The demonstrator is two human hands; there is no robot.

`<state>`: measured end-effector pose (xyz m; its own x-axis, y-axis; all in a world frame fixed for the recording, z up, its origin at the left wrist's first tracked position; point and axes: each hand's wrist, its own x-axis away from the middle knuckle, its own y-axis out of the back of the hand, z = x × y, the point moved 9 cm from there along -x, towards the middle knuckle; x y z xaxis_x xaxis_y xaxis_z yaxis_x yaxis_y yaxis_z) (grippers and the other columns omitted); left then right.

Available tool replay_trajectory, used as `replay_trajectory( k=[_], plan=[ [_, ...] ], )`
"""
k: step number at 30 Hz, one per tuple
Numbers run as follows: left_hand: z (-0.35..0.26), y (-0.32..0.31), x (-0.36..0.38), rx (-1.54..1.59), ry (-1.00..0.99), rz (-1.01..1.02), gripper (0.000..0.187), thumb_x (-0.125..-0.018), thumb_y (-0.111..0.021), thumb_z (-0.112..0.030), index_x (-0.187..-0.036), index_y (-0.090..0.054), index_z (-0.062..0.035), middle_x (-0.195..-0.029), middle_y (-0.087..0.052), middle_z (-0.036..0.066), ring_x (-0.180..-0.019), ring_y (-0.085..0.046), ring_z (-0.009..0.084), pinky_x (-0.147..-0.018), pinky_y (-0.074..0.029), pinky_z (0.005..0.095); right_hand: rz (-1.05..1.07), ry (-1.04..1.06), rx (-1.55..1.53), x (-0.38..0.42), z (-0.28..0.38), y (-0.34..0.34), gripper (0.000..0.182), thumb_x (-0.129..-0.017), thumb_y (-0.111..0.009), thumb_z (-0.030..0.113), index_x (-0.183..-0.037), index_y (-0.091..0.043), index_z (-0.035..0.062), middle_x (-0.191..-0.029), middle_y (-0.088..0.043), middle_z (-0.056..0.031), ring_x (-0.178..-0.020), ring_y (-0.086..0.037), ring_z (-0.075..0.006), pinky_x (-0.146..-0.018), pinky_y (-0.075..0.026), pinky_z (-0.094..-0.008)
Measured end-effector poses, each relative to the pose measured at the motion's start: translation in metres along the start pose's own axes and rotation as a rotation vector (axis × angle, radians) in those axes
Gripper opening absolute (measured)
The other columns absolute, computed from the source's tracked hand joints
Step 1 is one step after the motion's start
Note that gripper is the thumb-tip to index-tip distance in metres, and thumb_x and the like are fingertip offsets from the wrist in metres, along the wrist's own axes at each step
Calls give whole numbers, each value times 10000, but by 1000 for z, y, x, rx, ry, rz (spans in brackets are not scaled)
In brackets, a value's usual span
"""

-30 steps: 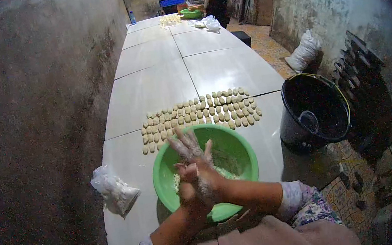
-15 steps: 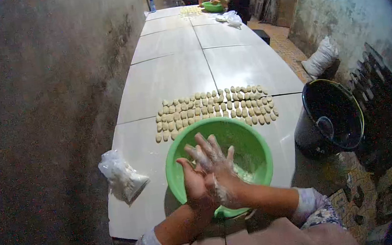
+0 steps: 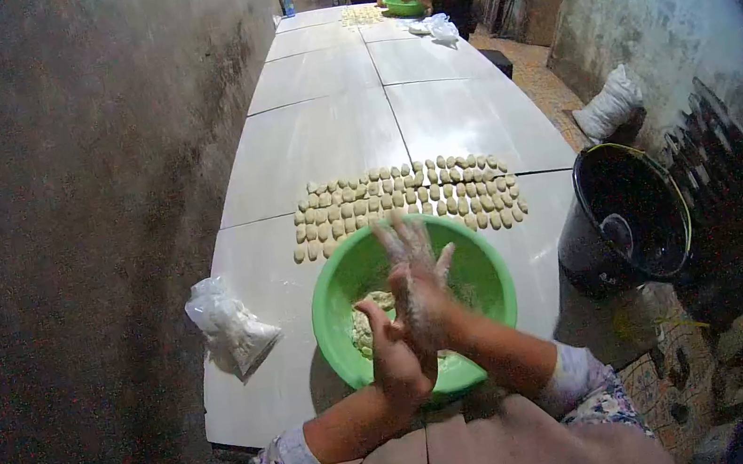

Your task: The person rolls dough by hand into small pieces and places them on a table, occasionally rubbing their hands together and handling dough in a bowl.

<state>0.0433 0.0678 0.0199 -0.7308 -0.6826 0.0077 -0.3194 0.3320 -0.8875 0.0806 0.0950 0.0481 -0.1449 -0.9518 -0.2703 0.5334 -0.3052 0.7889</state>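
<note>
Over a green bowl (image 3: 334, 318), my two floury hands are pressed palm to palm. My right hand (image 3: 419, 287) lies across the left with its fingers stretched out and spread, somewhat blurred. Below it, my left hand (image 3: 399, 361) is open with its thumb sticking up; its other fingers are mostly hidden. Whether anything lies between the palms cannot be seen. Pale dough (image 3: 362, 333) with loose flour sits inside the bowl. Just beyond the rim, rows of small oval dough pieces (image 3: 409, 196) are laid out on the white tabletop (image 3: 321, 144).
A clear plastic bag of white powder (image 3: 233, 327) lies left of the bowl. To the right stands a black bucket (image 3: 583, 250). At the table's far end, a person (image 3: 456, 2) works at another green bowl (image 3: 404, 7), near white plastic bags (image 3: 436, 28). A white sack (image 3: 610, 106) leans by the right wall.
My right hand has slid forward and right across the left palm, and the left has drawn slightly back. The dough in the bowl now shows on the left side.
</note>
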Motion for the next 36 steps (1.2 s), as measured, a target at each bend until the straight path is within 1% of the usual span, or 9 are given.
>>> replay_trajectory(
  k=[1, 6, 10, 14, 15, 19, 32, 34, 36],
  plan=[
    [1, 1, 1, 97, 55, 29, 813, -847, -129, -682, -1432, -130, -118, -1478, -192, 72, -1347, -223, 251, -1105, -163, 429, -168, 15, -7, -6, -2, 16, 689, -833, -457, 497, -1426, -229, 233, -1518, -36, -54, -1379, 30, -367, -959, 96, -696],
    [-17, 20, -9, 806, -313, 603, 690, -896, -150, -616, -1441, -112, -194, -1499, -108, 94, -1373, -135, 280, -1119, -102, 454, 223, 6, -210, 28, 38, -11, 786, -839, -398, 608, -1427, -200, 126, -1502, -60, -136, -1364, 26, -415, -964, 108, -676],
    [0, 1, 1, 151, 78, -12, 717, -873, -122, -654, -1438, -144, -214, -1493, -141, 101, -1362, -173, 293, -1118, -123, 412, -153, 74, 3, 0, 2, 1, 592, -909, -291, 502, -1429, -215, 229, -1516, -38, -65, -1382, 27, -348, -952, 112, -695],
    [-20, 13, -19, 201, -206, 121, 780, -835, -107, -702, -1443, -114, -213, -1505, -77, 80, -1383, -92, 258, -1119, -110, 432, 51, -54, -351, 15, 18, -5, 765, -861, -186, 658, -1429, -195, 146, -1504, -36, -133, -1373, 15, -381, -921, 92, -724],
    [-26, 3, -13, 683, -239, 740, 898, -792, -100, -738, -1445, -45, -125, -1504, -100, 55, -1381, -99, 228, -1114, -105, 414, 31, 0, -286, 20, 32, -2, 777, -861, -178, 663, -1429, -187, 134, -1502, -30, -139, -1371, 16, -386, -923, 88, -722],
    [-7, 20, -14, -226, -168, -97, 888, -782, -103, -757, -1448, -14, -178, -1506, -81, 53, -1378, -118, 261, -1113, -131, 436, 61, -139, -259, 0, -67, -76, 723, -901, -133, 605, -1430, -175, 114, -1488, -82, -169, -1378, -44, -336, -1021, 81, -590],
    [10, 16, -20, 155, 154, -155, 901, -791, -111, -750, -1439, -140, -124, -1475, -205, 72, -1358, -197, 232, -1101, -134, 480, -150, 52, -578, 8, -11, -2, 910, -802, -45, 725, -1429, -128, 72, -1493, -49, -166, -1380, 19, -333, -1071, 82, -479],
    [-13, 5, -27, 774, -59, 677, 907, -763, -181, -770, -1439, -155, -166, -1477, -206, 65, -1365, -177, 243, -1097, -127, 515, 25, -102, -531, 23, 39, 22, 880, -822, 12, 686, -1423, -152, 65, -1490, -68, -167, -1379, 22, -334, -1044, 111, -536],
    [-15, 5, -29, -110, -215, 47, 923, -756, -186, -774, -1439, -146, -153, -1492, -162, 50, -1365, -176, 243, -1106, -116, 491, -38, -118, -477, 11, 20, 24, 871, -825, 18, 679, -1423, -161, 71, -1489, -76, -163, -1380, 20, -330, -1037, 117, -548]
  ],
)
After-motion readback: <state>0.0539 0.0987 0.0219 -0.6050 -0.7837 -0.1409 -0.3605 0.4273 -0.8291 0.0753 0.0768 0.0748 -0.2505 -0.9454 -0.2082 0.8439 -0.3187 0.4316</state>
